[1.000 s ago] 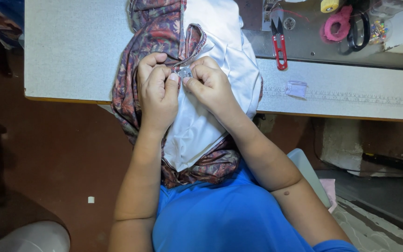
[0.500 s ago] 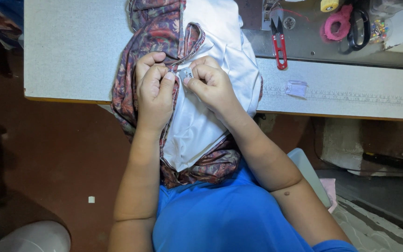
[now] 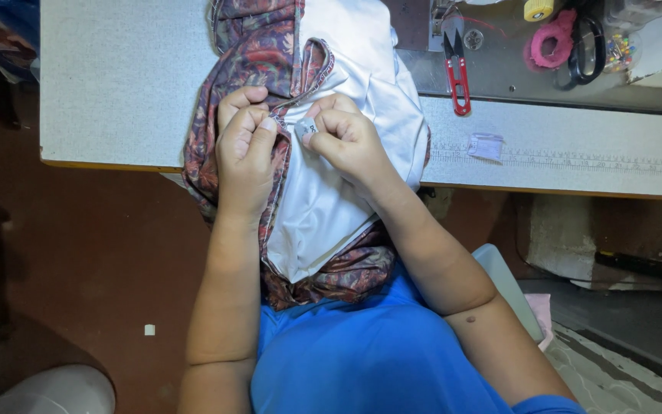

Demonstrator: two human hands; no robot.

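Observation:
A garment of dark red patterned fabric (image 3: 247,54) with a shiny white lining (image 3: 323,207) hangs from the table edge into my lap. My left hand (image 3: 245,146) pinches the patterned edge at the seam. My right hand (image 3: 346,138) pinches the white lining beside it. A small white label (image 3: 304,129) sits between the fingertips of both hands. The two hands are almost touching, knuckles up.
The grey sewing table (image 3: 109,84) runs across the top, with a measuring strip (image 3: 576,161) along its front edge. Red thread snips (image 3: 457,73) lie on the machine bed. Pink-handled scissors (image 3: 553,42) and a small white tag (image 3: 486,146) lie to the right.
Both hands have shifted slightly on the seam, fingers working at the small label. The garment stays where it was.

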